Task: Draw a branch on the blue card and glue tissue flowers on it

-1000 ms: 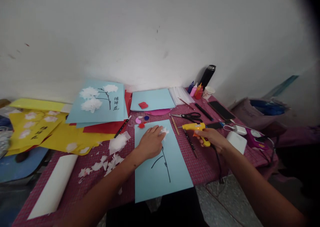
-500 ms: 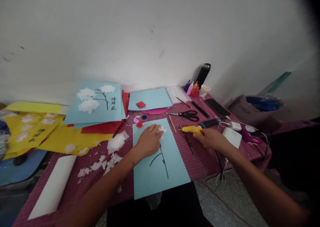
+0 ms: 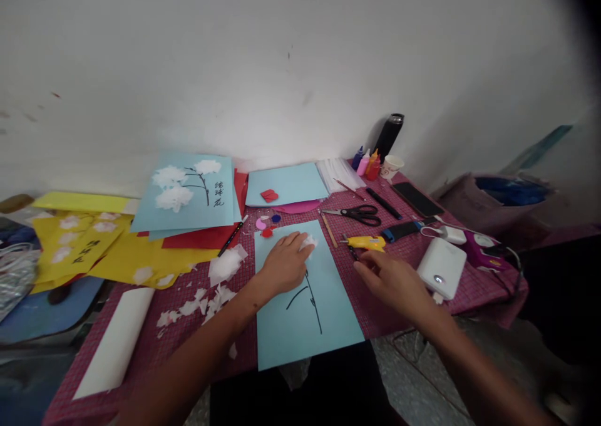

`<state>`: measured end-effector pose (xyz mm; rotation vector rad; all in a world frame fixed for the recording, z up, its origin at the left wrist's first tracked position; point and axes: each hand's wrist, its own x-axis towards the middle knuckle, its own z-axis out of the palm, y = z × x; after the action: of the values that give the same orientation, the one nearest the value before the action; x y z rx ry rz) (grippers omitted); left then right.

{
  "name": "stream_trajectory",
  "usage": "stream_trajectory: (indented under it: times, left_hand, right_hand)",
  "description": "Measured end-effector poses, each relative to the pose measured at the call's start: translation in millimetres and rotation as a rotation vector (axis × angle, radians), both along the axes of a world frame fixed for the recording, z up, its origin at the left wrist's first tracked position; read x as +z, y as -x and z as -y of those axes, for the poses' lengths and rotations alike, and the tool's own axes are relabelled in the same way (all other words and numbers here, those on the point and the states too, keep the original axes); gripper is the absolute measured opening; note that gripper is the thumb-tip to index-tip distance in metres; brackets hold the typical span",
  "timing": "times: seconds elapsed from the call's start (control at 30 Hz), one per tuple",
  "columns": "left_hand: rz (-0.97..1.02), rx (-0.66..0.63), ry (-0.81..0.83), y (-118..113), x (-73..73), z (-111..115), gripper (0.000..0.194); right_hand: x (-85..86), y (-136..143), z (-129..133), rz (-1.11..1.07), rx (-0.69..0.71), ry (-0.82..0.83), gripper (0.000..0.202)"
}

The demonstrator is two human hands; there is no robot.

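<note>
My left hand (image 3: 286, 264) lies on a light blue sheet of paper (image 3: 300, 344), its fingers stretched out against a small white tissue paper piece (image 3: 308, 243) near the top. Black lines like a branch are drawn on that sheet below my fingers. To the right, my right hand (image 3: 392, 282) hovers low over the tablecloth with fingers apart and nothing in them. Just beyond its fingertips a yellow glue gun (image 3: 366, 243) lies on the table. A dark pencil (image 3: 352, 252) is partly hidden under the gun and my hand.
Scissors (image 3: 359, 213), a black marker (image 3: 384, 203), a phone (image 3: 417, 198) and a white power bank (image 3: 442, 267) lie at right. Paint bottles (image 3: 366, 164) and a black flask (image 3: 389, 136) stand behind. Tissue scraps (image 3: 220, 301) and a finished flower picture (image 3: 188, 191) are at left.
My right hand has let go of the glue gun, which now rests on the table, and has drawn back slightly. My left hand stays on the blue sheet. The view has shifted a little.
</note>
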<state>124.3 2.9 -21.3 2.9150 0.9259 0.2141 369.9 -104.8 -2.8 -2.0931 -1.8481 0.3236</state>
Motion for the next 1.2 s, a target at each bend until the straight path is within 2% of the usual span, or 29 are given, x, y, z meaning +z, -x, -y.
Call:
stream_trajectory:
  times: [0.1,0.17,0.27,0.33,0.43,0.5,0.67,0.77,0.87,1.0,1.1,1.2]
  left_hand:
    - [0.009,0.016,0.017,5,9.2,4,0.055]
    - [0.04,0.03,0.005,21,19.7,3,0.053]
    - [0.129,0.103,-0.034,69,37.2,-4,0.047]
    - [0.185,0.228,-0.013,108,45.3,-6,0.038]
    - [0.152,0.384,0.091,155,47.9,4,0.024]
    - [0.098,0.366,0.184,171,44.9,17,0.021]
    - [0.005,0.179,0.322,172,35.2,43,0.036]
    - [-0.06,0.156,0.314,168,31.9,45,0.027]
    - [-0.063,0.163,0.3,170,31.4,41,0.02]
    - [0.049,0.18,0.34,177,35.7,38,0.019]
    - [0.169,0.236,0.444,177,42.2,41,0.017]
    - [0.312,0.354,0.649,170,47.5,47,0.015]
  right_hand:
    - [-6.2,15,3,-0.04,0.076,0.004,0.027]
    - [-13.0,23,5,-0.056,0.131,0.027,0.027]
    - [-24.4,31,8,-0.102,0.172,0.065,0.027]
    - [-29.9,39,10,-0.141,0.19,0.077,0.028]
    - [-32.5,58,11,-0.199,0.258,0.073,0.026]
    - [-31.0,76,11,-0.24,0.328,0.067,0.025]
    - [-25.1,120,11,-0.286,0.47,0.05,0.019]
    - [-24.5,129,13,-0.307,0.48,0.053,0.017]
    - [-26.0,127,17,-0.342,0.457,0.061,0.015]
    - [-26.6,123,18,-0.406,0.444,0.076,0.015]
    - [-23.1,130,13,-0.509,0.455,0.045,0.013]
    - [-16.3,146,3,-0.672,0.443,-0.033,0.014]
